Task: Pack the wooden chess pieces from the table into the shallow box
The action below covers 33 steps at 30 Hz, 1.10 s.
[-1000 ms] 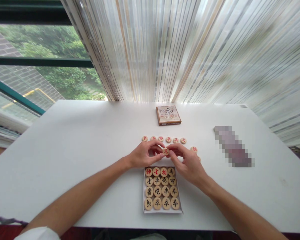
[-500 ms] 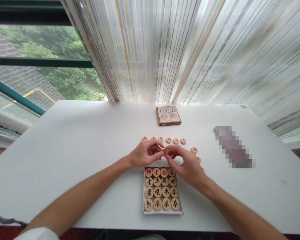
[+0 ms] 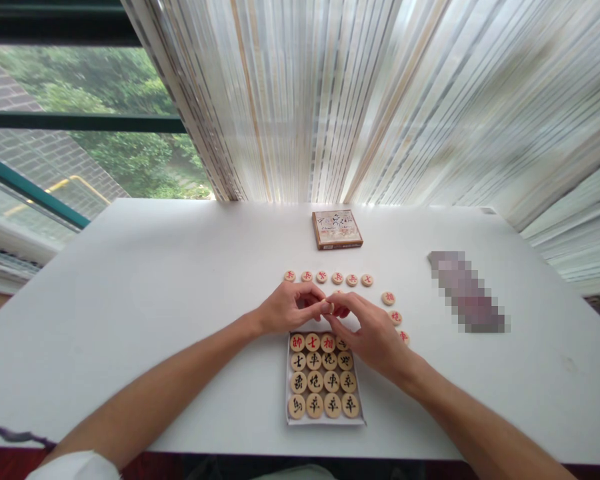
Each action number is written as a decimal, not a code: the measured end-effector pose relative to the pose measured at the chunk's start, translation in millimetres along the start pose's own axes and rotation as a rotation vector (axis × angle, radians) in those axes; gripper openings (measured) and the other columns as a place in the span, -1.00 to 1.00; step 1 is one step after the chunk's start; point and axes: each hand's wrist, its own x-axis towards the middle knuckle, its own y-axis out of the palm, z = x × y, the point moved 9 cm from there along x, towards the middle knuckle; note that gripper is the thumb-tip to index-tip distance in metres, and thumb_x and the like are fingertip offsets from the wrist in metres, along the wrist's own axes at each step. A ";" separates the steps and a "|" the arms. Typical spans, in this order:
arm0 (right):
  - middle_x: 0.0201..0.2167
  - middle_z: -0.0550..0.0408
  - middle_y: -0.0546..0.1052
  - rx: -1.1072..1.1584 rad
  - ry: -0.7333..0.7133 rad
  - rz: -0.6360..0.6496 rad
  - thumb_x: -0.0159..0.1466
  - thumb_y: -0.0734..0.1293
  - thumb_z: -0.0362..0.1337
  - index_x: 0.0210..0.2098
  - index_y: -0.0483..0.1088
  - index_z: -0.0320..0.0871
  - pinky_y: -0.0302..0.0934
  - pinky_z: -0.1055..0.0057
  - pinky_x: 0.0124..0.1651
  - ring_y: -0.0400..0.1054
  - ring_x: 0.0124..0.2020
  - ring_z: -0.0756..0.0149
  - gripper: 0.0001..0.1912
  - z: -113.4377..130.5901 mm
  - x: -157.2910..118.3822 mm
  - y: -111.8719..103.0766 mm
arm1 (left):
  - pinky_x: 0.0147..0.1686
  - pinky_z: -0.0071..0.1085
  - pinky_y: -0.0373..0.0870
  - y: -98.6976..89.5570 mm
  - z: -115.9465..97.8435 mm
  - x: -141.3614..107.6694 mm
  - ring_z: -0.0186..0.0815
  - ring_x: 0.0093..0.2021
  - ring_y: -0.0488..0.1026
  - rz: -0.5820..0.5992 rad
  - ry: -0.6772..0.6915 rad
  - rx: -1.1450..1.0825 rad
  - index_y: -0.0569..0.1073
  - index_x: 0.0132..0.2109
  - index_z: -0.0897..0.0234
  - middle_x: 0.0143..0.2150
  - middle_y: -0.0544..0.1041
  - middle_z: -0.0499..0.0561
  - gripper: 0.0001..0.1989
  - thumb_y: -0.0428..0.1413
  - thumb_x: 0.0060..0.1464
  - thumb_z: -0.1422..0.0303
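Note:
Above the back edge of an open tray (image 3: 325,421), my left hand (image 3: 291,308) and my right hand (image 3: 375,331) meet fingertip to fingertip. Pinched between them is a small round wooden Chinese chess piece (image 3: 331,308), mostly covered by fingers. The tray holds rows of flat pieces, a few with red characters like the red general piece (image 3: 297,343), the others black like the horse piece (image 3: 297,406). My right hand partly covers the tray's back right corner.
Beyond my hands runs a row of red-marked pieces (image 3: 337,278). More lie right of my right hand, including a cannon piece (image 3: 395,317). A closed chess box (image 3: 337,230) lies farther back on the white table (image 3: 180,267). A pixelated object (image 3: 467,293) is at right.
Between my fingers the piece has turned, so its marked face no longer shows. My right fingers have shifted slightly left, and the pieces at right are less covered.

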 end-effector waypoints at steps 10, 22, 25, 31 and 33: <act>-0.25 0.11 0.54 0.037 0.042 -0.039 0.35 0.33 -0.40 -0.07 0.38 -0.07 0.38 0.37 -0.20 0.44 -0.30 0.33 -0.82 -4.2 1.5 -3.9 | -0.30 -0.47 0.54 -0.2 -3.2 0.8 -0.33 -0.35 0.59 0.008 0.011 0.032 0.53 -0.08 0.42 -0.32 0.62 0.10 -0.74 0.09 0.31 0.28; -0.16 0.09 0.57 0.048 0.067 -0.062 0.36 0.33 -0.37 -0.01 0.38 -0.04 0.41 0.35 -0.18 0.46 -0.28 0.33 -0.77 -10.6 0.8 -5.6 | -0.22 -0.39 0.56 1.3 0.3 0.1 -0.28 -0.29 0.62 0.023 0.059 -0.014 0.47 0.05 0.41 -0.21 0.63 0.17 -0.71 0.15 0.27 0.32; -0.15 0.09 0.58 0.056 0.078 -0.072 0.37 0.32 -0.36 0.01 0.39 -0.04 0.41 0.35 -0.18 0.47 -0.28 0.32 -0.76 -10.7 0.7 -7.6 | -0.20 -0.37 0.56 1.1 -1.5 0.5 -0.28 -0.27 0.62 0.019 0.071 0.002 0.46 0.07 0.41 -0.20 0.63 0.18 -0.70 0.15 0.27 0.33; -0.19 0.06 0.60 0.049 0.127 -0.051 0.40 0.28 -0.33 -0.02 0.40 -0.06 0.42 0.33 -0.17 0.51 -0.27 0.28 -0.83 -11.1 3.2 -9.9 | -0.20 -0.36 0.57 1.4 -3.5 0.2 -0.26 -0.26 0.63 0.010 0.058 0.024 0.46 0.07 0.43 -0.24 0.65 0.17 -0.68 0.17 0.25 0.32; -0.18 0.06 0.61 0.063 0.143 -0.041 0.41 0.27 -0.32 -0.03 0.40 -0.06 0.42 0.33 -0.16 0.53 -0.25 0.28 -0.84 -11.6 3.6 -9.7 | -0.18 -0.34 0.58 1.2 -2.4 -0.2 -0.25 -0.26 0.63 0.006 0.050 0.020 0.45 0.07 0.43 -0.22 0.65 0.17 -0.67 0.19 0.24 0.32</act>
